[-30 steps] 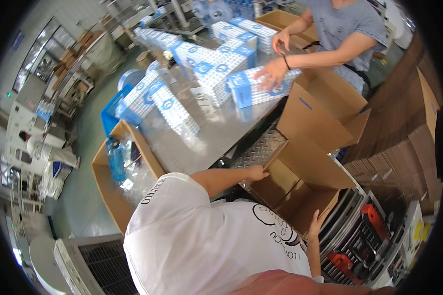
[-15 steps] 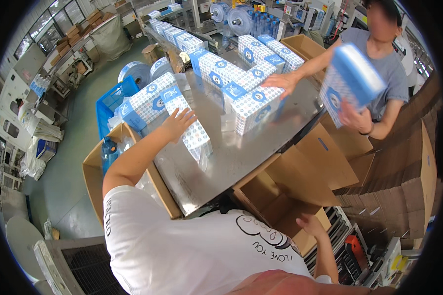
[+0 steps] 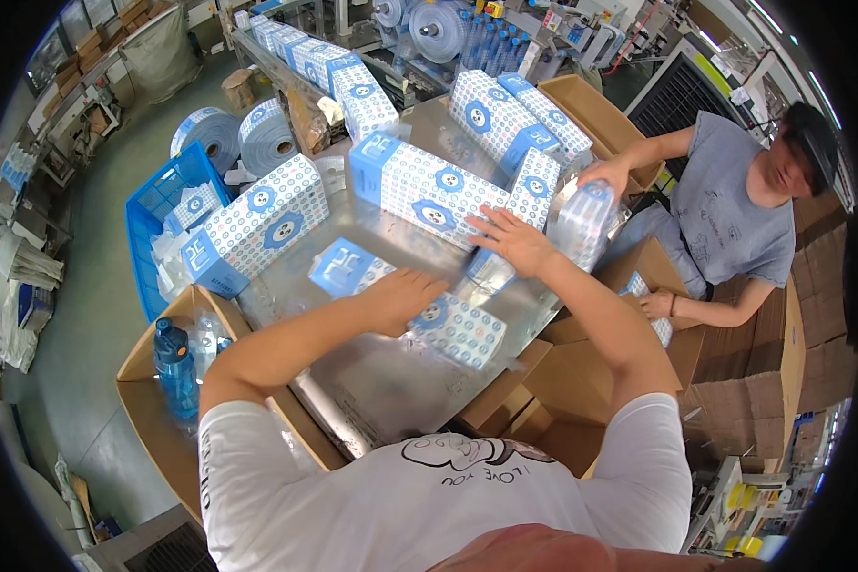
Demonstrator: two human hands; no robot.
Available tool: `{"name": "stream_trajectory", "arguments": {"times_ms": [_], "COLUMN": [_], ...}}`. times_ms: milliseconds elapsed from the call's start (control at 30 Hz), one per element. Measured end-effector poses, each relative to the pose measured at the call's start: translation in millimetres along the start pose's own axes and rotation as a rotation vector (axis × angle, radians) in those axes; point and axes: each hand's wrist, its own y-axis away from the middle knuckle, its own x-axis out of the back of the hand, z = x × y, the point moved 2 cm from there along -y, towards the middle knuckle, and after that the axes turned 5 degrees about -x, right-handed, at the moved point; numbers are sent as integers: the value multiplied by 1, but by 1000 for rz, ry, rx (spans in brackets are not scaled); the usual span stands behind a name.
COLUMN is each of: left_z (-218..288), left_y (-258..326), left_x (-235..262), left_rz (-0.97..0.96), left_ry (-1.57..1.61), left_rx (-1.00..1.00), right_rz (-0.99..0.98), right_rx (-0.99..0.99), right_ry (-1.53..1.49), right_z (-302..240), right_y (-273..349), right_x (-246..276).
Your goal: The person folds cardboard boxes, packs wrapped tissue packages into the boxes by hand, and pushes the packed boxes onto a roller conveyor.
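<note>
My left hand (image 3: 405, 299) is closed over the middle of a long white-and-blue patterned pack (image 3: 467, 332), which lies slantwise on the metal table (image 3: 353, 357). Fingers spread, my right hand (image 3: 513, 240) rests at the near right end of a second long pack (image 3: 429, 191). Just beyond my right hand, a narrower pack (image 3: 534, 186) sits at an angle. Another pack (image 3: 267, 224) lies to the left, near the table's edge. A co-worker's hand (image 3: 605, 176) touches a blurred, clear-wrapped pack (image 3: 582, 224) on the right.
An open cardboard box (image 3: 567, 386) stands at the near right; the co-worker's other hand holds a pack at the box beside it. On the left are a blue crate (image 3: 148, 234) and a carton (image 3: 143, 367) holding a blue bottle (image 3: 174, 372). Packs line a conveyor (image 3: 300, 95).
My left hand has moved right, and the pack under it now lies slanted the other way. My right hand has come up onto the table. The co-worker's raised pack has come down toward a box.
</note>
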Motion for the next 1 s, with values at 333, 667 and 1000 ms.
{"name": "stream_trajectory", "arguments": {"times_ms": [333, 667, 1000], "left_z": [-44, -33, 106], "left_y": [184, 104, -22], "left_x": [53, 50, 55], "left_rz": [1512, 1741, 1176], "left_ry": [1460, 2040, 1877], "left_rx": [327, -113, 22], "right_rz": [-159, 30, -40], "right_rx": [-147, -74, -737], "right_ry": [50, -406, -1314], "right_z": [73, -48, 0], "right_y": [9, 9, 127], "right_x": [17, 14, 0]}}
